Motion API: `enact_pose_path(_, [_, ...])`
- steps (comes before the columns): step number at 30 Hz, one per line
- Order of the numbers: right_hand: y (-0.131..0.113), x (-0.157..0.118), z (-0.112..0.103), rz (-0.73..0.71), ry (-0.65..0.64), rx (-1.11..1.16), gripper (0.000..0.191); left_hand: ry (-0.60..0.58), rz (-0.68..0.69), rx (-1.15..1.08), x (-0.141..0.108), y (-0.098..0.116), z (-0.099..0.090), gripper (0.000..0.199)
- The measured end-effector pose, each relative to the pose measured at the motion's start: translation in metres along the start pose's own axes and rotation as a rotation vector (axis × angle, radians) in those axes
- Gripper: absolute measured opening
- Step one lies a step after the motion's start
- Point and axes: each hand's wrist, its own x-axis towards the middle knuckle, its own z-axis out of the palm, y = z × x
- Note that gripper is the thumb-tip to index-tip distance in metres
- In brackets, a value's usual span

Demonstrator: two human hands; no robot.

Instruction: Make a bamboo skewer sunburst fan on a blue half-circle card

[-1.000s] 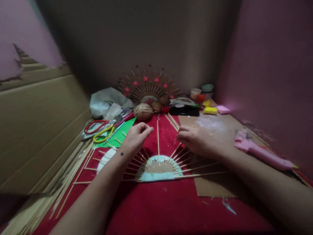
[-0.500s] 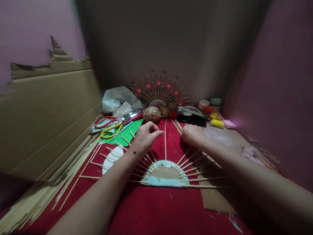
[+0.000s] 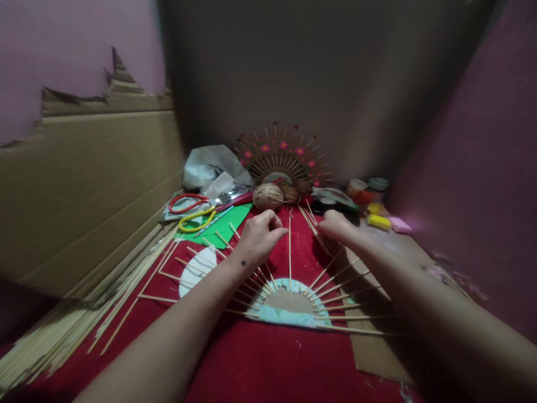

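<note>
A half-round base (image 3: 288,305) with pale blue edging lies on red cloth (image 3: 260,364), thin bamboo sticks fanning out from it. One upright stick (image 3: 290,246) stands at its middle. My left hand (image 3: 264,232) hovers over the left-hand sticks, thumb and fingers pinched together; anything between them is too small to make out. Further right, my right hand (image 3: 334,225) is closed at a small bunch of loose sticks (image 3: 311,223). One stick slants out from its fingertips, which are partly hidden.
Behind are a ball of twine (image 3: 268,196), a flower-decorated stick fan (image 3: 282,148), and red- and yellow-handled scissors (image 3: 197,219) near green paper (image 3: 226,238). Many sticks (image 3: 54,347) lie at left beside a cardboard wall (image 3: 104,184). At right are a cardboard sheet (image 3: 373,347) and yellow clay (image 3: 378,222).
The view has shifted slightly. My right hand has closed at the loose sticks, and one now stands out at a different slant. My left hand keeps its pinch.
</note>
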Motion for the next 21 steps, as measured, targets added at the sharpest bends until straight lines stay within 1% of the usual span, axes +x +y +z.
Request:
enact_pose_path(3, [-0.002,-0.005,-0.006,0.051,-0.078,0.188,0.026,0.000,0.013,-0.018,0.000,-0.004,0.002,0.015])
enact_pose_path(5, [-0.002,-0.012,-0.010,0.032,-0.135,0.353,0.021,-0.010,0.018,-0.033,0.000,-0.006,0.004,0.016])
enact_pose_path(7, [-0.002,-0.023,-0.013,-0.002,-0.196,0.535,0.025,-0.033,0.010,-0.060,0.000,-0.008,0.006,0.016])
enact_pose_path(9, [-0.001,-0.036,-0.014,-0.033,-0.257,0.706,0.026,-0.075,-0.025,-0.127,0.000,-0.006,0.009,0.017])
enact_pose_path(11, [-0.002,-0.051,-0.011,-0.057,-0.318,0.842,0.021,-0.143,-0.096,-0.224,-0.002,-0.002,0.011,0.017])
enact_pose_path(14, [-0.003,-0.074,-0.003,-0.095,-0.404,0.958,0.015,-0.301,-0.207,-0.355,-0.008,0.009,0.012,0.023])
enact_pose_path(17, [-0.003,-0.094,0.004,-0.144,-0.459,1.013,0.017,-0.445,-0.222,-0.475,-0.015,0.018,0.012,0.028])
enact_pose_path(18, [-0.003,-0.099,0.005,-0.157,-0.464,1.028,0.017,-0.467,-0.220,-0.511,-0.016,0.019,0.012,0.028])
enact_pose_path(19, [-0.002,-0.103,0.006,-0.169,-0.468,1.043,0.017,-0.464,-0.223,-0.541,-0.017,0.020,0.012,0.027])
enact_pose_path(21, [0.002,-0.110,0.006,-0.175,-0.487,1.080,0.018,-0.416,-0.240,-0.589,-0.017,0.018,0.012,0.025])
